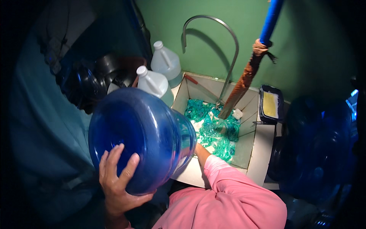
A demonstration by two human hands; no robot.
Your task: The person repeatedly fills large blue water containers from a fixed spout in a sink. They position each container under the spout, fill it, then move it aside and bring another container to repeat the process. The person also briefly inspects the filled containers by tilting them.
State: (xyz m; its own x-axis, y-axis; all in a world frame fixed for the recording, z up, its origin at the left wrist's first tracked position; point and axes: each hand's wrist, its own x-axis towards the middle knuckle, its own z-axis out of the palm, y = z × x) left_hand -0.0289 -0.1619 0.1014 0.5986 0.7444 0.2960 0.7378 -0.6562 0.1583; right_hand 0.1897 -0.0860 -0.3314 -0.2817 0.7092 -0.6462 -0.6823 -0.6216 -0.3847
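A large translucent blue water jug [148, 137] is tilted, with its round base towards me and its narrower end towards the sink. My left hand [120, 177] supports it at the base, fingers spread over the bottom and thumb along the lower rim. My right forearm, in a pink sleeve, reaches behind the jug's far end. Only the wrist side of my right hand [198, 149] shows; its fingers are hidden by the jug. Beyond lies a tiled sink [246, 146] with glistening, rippled green and white contents that I cannot make out clearly.
Two white-capped plastic jugs [153, 83] stand left of the sink. A curved metal spout [236, 43] rises behind it. A blue pipe [270, 23] with a brown wrapped lower part slants into the sink. A black tray [264, 114] holds a yellow sponge-like block [270, 104]. Dark blue jugs [317, 148] are at right.
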